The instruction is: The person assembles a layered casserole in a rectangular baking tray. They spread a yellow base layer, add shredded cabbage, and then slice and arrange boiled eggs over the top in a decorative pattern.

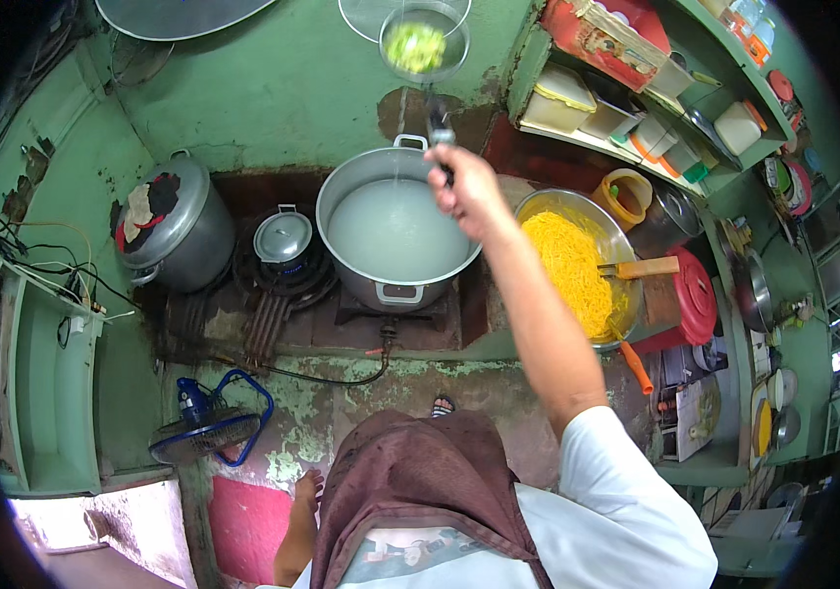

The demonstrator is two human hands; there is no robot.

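Note:
My right hand (464,187) is closed round the dark handle of a strainer (427,67), raised above and beyond the large pot. Pale green chopped pieces (414,47) lie in its round basket. Below, the wide metal pot (330,211) holds cloudy whitish liquid, and a thin stream of liquid seems to fall toward it. My left hand (309,486) hangs low beside my apron, small in view, its fingers loose and nothing visible in them. Right of the pot, a metal bowl (626,240) is full of yellow noodles (567,275), with a wooden-handled utensil (646,267) and an orange-handled one (636,367) in it.
A small lidded pot (283,238) sits on a burner left of the large pot. Farther left stands a tall lidded pot (170,231) with cloths on top. A blue fan (206,432) is on the floor. Shelves (626,152) with containers hang at upper right; a red-lidded tub (695,294) stands right.

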